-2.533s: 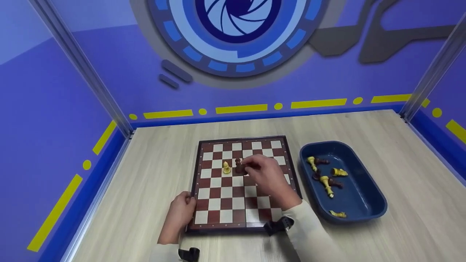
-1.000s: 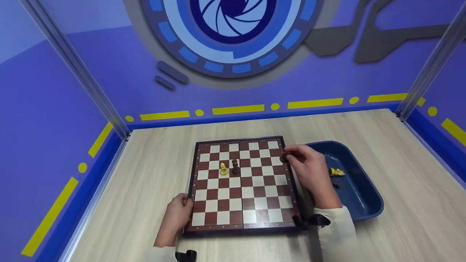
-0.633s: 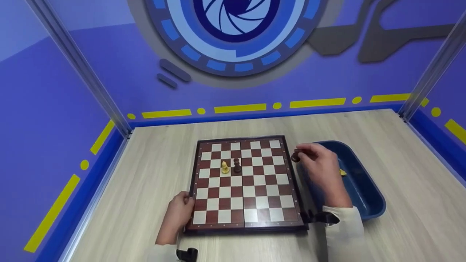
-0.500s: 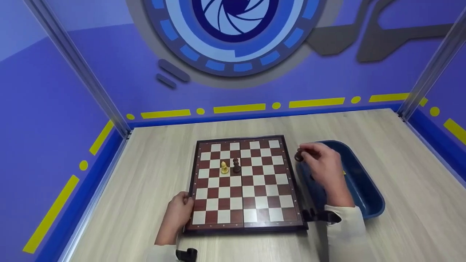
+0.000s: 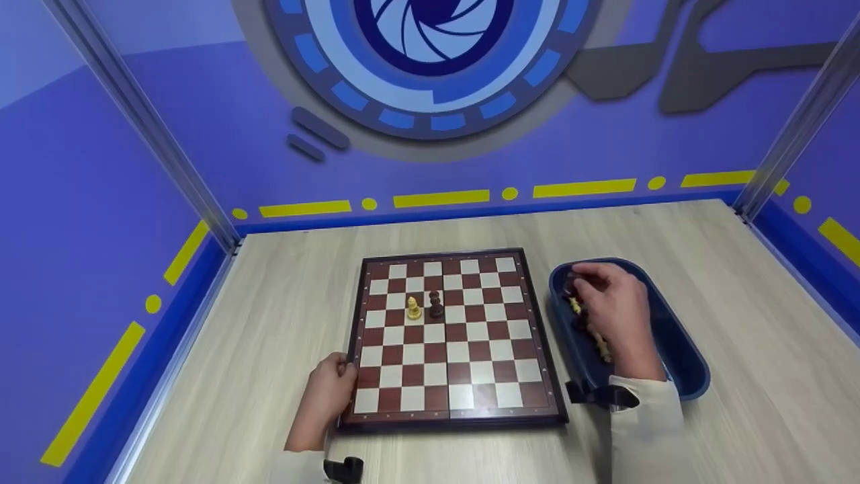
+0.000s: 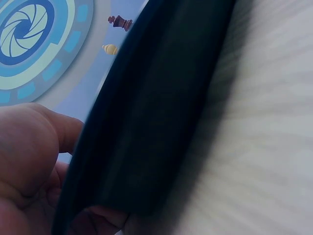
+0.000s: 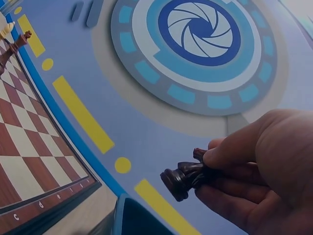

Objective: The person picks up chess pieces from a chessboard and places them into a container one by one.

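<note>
My left hand (image 5: 326, 393) grips the left edge of a brown and white chessboard (image 5: 460, 353); the left wrist view has the thumb (image 6: 66, 132) on the top side and fingers curled beneath. A dark brown king (image 5: 436, 306) and a cream bishop-like piece (image 5: 413, 309) stand side by side on the board. Over the far left part of a dark blue tray (image 5: 699, 383), my right hand (image 5: 618, 309) pinches a dark brown chess piece (image 7: 183, 178), its round base pointing away from the fingertips. The fingers cover its top, which looks like a knight's.
Cream chess pieces (image 5: 601, 346) and dark ones lie in the tray, partly behind the right hand. The tray stands just right of the board on a light wood table (image 5: 282, 289). Blue printed walls (image 5: 181, 154) enclose the table at the back and sides.
My right hand has moved from beside the king rightward to above the tray, carrying the dark piece. My left hand keeps its grip on the board's edge.
</note>
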Demonstrator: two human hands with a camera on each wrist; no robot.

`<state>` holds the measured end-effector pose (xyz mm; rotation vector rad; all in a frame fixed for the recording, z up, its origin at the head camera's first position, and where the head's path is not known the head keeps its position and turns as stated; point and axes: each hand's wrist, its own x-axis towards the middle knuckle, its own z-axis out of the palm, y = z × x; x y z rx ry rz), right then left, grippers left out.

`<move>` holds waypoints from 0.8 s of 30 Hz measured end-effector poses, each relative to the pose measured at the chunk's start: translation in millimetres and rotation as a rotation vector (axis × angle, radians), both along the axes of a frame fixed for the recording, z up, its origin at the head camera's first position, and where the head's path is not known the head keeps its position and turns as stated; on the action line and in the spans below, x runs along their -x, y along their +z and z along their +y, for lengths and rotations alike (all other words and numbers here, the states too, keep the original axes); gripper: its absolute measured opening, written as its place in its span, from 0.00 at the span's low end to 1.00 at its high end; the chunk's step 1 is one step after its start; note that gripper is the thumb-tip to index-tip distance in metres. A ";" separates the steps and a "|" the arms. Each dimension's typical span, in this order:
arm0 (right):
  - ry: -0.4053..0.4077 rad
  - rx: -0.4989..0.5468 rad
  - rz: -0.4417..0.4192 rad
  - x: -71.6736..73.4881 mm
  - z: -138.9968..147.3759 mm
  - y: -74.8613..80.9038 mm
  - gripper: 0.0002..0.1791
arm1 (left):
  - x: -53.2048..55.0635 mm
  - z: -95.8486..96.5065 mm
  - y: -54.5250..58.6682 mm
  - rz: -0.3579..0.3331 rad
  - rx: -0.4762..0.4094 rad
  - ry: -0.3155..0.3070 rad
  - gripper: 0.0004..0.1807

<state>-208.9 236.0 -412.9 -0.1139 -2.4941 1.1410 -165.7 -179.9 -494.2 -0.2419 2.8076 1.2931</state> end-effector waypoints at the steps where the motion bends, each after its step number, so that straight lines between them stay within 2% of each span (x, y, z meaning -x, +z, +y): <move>1: 0.000 -0.001 -0.009 -0.1 0.7 -0.2 0.12 | 0.0 0.0 -0.1 0.000 -0.001 0.002 0.17; 13: 0.013 -0.009 -0.088 0.2 6.1 -3.9 0.13 | -0.8 -0.1 0.6 -0.011 -0.002 0.014 0.17; 24: 0.020 -0.008 -0.054 0.3 3.5 -4.2 0.13 | 0.1 -1.1 -0.5 0.004 -0.010 0.001 0.16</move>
